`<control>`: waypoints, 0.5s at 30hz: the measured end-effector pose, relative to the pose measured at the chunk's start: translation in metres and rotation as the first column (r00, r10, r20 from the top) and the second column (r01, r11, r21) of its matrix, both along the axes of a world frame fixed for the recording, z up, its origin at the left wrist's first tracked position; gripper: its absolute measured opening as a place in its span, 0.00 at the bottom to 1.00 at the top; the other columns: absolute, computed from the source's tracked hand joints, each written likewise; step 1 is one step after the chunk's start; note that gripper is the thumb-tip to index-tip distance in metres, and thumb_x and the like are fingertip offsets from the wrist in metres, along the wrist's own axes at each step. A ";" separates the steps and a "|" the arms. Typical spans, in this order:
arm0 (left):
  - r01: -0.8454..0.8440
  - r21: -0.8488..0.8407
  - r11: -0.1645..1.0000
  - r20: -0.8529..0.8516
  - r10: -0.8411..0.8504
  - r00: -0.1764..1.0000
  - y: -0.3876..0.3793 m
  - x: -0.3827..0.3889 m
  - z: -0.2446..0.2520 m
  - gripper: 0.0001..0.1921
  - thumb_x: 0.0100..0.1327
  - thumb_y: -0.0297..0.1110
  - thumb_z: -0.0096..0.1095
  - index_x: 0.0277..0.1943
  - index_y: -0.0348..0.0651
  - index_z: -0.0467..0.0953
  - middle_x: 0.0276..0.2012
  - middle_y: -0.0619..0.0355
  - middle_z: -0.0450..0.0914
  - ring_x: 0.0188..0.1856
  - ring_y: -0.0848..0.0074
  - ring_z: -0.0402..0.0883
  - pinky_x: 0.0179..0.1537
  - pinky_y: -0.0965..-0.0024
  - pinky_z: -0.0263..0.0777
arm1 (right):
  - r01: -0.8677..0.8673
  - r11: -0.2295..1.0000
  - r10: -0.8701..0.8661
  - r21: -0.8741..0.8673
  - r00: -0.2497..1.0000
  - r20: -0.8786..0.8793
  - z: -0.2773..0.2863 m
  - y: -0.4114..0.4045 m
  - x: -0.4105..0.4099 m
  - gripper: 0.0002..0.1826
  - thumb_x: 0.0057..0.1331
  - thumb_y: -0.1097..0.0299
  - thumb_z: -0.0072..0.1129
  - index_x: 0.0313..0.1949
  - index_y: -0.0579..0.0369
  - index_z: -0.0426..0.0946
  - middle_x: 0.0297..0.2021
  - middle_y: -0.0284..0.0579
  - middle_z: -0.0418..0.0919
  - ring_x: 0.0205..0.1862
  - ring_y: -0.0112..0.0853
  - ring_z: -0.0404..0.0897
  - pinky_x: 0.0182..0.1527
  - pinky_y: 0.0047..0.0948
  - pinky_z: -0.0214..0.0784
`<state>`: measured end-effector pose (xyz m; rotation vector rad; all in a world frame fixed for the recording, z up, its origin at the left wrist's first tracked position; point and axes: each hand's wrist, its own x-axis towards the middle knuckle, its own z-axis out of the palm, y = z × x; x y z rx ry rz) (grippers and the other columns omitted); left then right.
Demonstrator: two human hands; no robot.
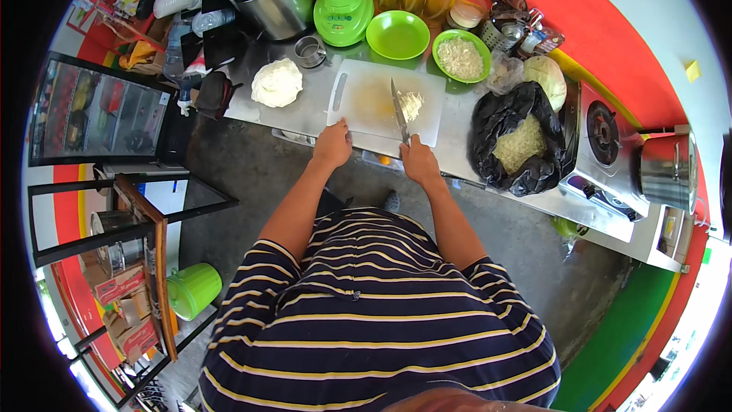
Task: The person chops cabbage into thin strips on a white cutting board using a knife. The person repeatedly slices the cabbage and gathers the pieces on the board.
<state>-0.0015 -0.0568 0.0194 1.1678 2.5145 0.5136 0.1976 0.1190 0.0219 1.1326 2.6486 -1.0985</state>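
My right hand [421,161] grips the handle of a kitchen knife [398,107], its blade pointing away from me over a white plastic cutting board [366,94]. Just right of the blade sits a small pile of pale shreds [410,105], which look like cabbage. At the board's near left corner rests my left hand [333,144], fingertips at the edge; whether it grips the board is unclear. A pale rounded piece [277,83] that looks like cabbage lies on the steel worktop [309,117], left of the board.
Behind the board stand a green blender [343,14], an empty-looking green plate [397,34] and a green bowl of shreds [461,58]. A metal cup [310,51] is nearby. Rightward are a black bag of shreds [519,143], a cabbage [546,81] and a gas stove [606,143].
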 end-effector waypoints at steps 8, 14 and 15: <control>0.116 -0.032 0.993 0.013 -0.115 0.993 -0.006 -0.013 0.002 0.20 0.68 0.29 0.59 0.60 0.31 0.83 0.64 0.42 0.82 0.59 0.47 0.85 0.62 0.50 0.80 | -0.074 0.996 0.073 0.045 0.997 0.033 -0.001 0.012 0.015 0.22 0.80 0.51 0.54 0.54 0.60 0.72 0.40 0.72 0.85 0.44 0.68 0.85 0.50 0.64 0.76; 0.032 0.394 0.919 0.147 -0.097 0.984 -0.029 -0.054 0.007 0.15 0.62 0.22 0.65 0.51 0.33 0.85 0.61 0.40 0.84 0.56 0.46 0.85 0.59 0.53 0.79 | -0.124 0.991 0.130 0.054 0.982 -0.139 0.018 -0.023 -0.014 0.20 0.78 0.53 0.61 0.48 0.61 0.74 0.32 0.66 0.84 0.38 0.65 0.83 0.41 0.59 0.72; 0.044 0.488 0.872 0.050 -0.078 0.996 -0.032 -0.064 0.015 0.16 0.62 0.19 0.65 0.53 0.35 0.85 0.57 0.44 0.85 0.59 0.49 0.83 0.63 0.54 0.76 | -0.129 0.990 0.135 0.050 0.980 -0.144 0.028 -0.029 -0.022 0.20 0.78 0.53 0.61 0.48 0.61 0.75 0.32 0.66 0.84 0.37 0.65 0.83 0.41 0.59 0.72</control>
